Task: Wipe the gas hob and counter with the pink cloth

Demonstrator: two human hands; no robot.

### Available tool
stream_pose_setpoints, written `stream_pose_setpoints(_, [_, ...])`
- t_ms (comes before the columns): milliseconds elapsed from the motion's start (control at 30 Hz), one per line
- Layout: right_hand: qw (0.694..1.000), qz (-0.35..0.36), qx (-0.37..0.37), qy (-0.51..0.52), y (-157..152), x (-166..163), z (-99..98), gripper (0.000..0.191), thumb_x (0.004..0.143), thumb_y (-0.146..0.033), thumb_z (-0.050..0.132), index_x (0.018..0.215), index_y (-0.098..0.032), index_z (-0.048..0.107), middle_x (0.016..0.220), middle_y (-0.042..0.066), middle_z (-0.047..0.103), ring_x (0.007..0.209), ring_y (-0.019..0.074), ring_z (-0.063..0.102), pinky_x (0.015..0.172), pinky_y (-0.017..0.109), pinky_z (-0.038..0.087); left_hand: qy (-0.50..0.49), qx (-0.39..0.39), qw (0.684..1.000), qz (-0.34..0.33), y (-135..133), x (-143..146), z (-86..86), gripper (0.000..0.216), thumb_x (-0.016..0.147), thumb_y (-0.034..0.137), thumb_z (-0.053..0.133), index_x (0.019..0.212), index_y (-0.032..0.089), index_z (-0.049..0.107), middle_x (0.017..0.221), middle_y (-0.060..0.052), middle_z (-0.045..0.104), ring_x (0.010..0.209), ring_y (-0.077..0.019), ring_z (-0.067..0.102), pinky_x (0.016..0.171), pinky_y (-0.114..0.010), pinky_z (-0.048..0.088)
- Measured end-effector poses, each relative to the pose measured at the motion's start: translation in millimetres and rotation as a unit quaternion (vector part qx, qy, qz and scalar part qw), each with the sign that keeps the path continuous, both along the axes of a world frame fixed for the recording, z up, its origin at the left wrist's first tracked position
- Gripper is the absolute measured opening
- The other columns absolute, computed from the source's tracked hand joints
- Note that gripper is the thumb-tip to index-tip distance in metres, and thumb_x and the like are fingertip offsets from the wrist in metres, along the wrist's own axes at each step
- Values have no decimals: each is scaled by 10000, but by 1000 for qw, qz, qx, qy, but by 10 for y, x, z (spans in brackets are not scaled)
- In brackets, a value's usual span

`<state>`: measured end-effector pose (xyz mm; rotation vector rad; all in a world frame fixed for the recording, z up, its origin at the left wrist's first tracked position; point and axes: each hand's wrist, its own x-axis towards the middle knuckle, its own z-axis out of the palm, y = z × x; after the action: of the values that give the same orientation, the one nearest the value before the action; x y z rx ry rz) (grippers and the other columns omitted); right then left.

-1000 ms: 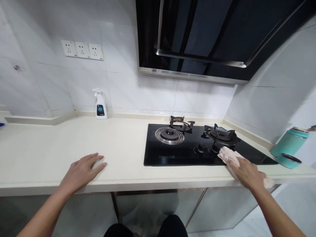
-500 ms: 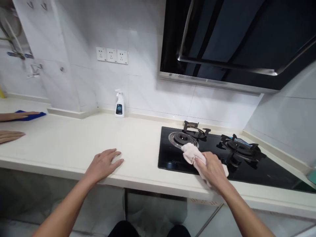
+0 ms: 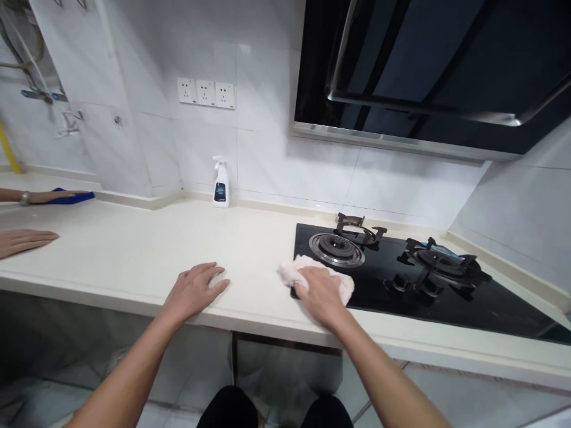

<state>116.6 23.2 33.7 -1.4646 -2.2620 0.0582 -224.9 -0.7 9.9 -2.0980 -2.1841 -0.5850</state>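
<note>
My right hand (image 3: 320, 292) presses a pale pink cloth (image 3: 294, 268) flat against the front left corner of the black gas hob (image 3: 446, 300), where it meets the cream countertop (image 3: 134, 249). The fingers lie over the cloth and hold it down. My left hand (image 3: 194, 289) rests palm down on the countertop near its front edge, fingers spread, holding nothing. The hob's left burner (image 3: 335, 248) and right burner (image 3: 439, 260) with its black grate lie behind the cloth.
A white spray bottle (image 3: 220, 184) stands against the tiled wall. A black extractor hood (image 3: 428, 71) hangs over the hob. At far left another person's hands rest on the counter, one on a blue cloth (image 3: 71, 196). Wall sockets (image 3: 206, 93) sit above the bottle.
My right hand has swept the cloth leftward across the front of the hob, from its right side to its left corner. The view has turned left; my left hand stayed put.
</note>
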Motion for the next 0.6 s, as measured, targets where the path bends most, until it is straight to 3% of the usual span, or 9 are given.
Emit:
stream_pose_setpoints(200, [984,174,38,11,-737,-609,-83,310,920,-409,647,1214,-312,623,1244,22,670,1172,308,508,970,518,355,24,-9,1000,5,43,-57,4,668,909,643,395,1370,244,667,1532,-96,573,1453,-317,473,1171,-491,367])
stream_pose_setpoints(333, [975,194,102,-28,-866,-661,-175,365,908,-480,664,1198,-271,590,1243,63,629,1087,302,495,913,496,379,37,0,999,-8,107,-127,-21,646,925,634,403,1365,241,666,1519,-92,589,1440,-307,489,1175,-471,376])
stream_pose_setpoints(467, [981,140,132,-2,-781,-239,-330,397,878,-493,696,1181,-260,586,1181,56,641,1046,287,501,888,468,377,42,-10,999,-11,130,-161,-11,638,938,628,406,1371,233,656,1528,-83,584,1435,-283,490,1188,-451,368])
stream_pose_setpoints(600, [970,69,224,64,-708,573,-595,380,912,-524,629,1135,-216,630,1143,89,680,1060,288,549,929,458,375,46,-35,998,3,148,-171,28,677,916,655,367,1393,261,643,1544,-47,569,1449,-290,481,1184,-468,386])
